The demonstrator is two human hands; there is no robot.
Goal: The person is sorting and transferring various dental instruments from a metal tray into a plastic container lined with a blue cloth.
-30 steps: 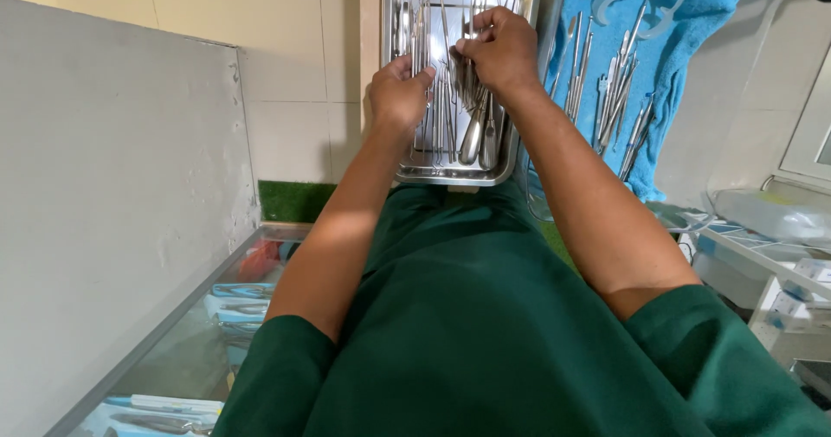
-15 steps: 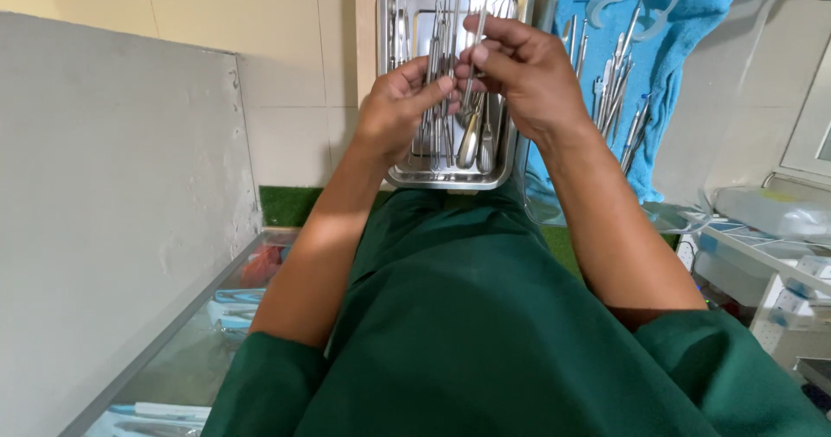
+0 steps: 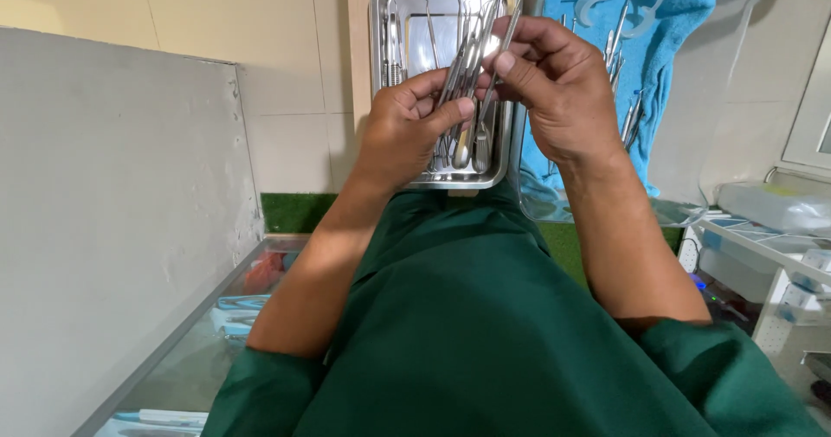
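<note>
Head view, from the left edge: a plain grey panel (image 3: 104, 229) fills that side, with cream wall tiles (image 3: 260, 56) behind it, and low down beside it a glass-topped counter (image 3: 173, 376) shows blue and red packets under the glass. Next comes the left hand (image 3: 402, 130), raised over a steel tray (image 3: 378, 73); its fingers are curled and its thumb presses down across a bundle of thin metal instruments (image 3: 463, 73), so this hand is grasping them. The bundle's long axis runs steeply, lower left to upper right, with the working tips pointing up and away from the person toward the tray's far rim, and the handle ends hidden in the palm. More instruments lie loose in the tray below, lengthwise along it, among them 1 with a rounded spoon-like end (image 3: 463, 151). Just right of the bundle, the right hand (image 3: 558, 91) pinches 1 slender instrument (image 3: 500, 52) between thumb and forefinger; it slants the same way, tip up toward the tray's far right corner. The 2 hands are almost touching. Beyond the right hand a blue cloth (image 3: 671, 39) carries further metal tools, and at the far right stands a white rack (image 3: 762, 247). Green scrubs (image 3: 467, 333) fill the foreground.
</note>
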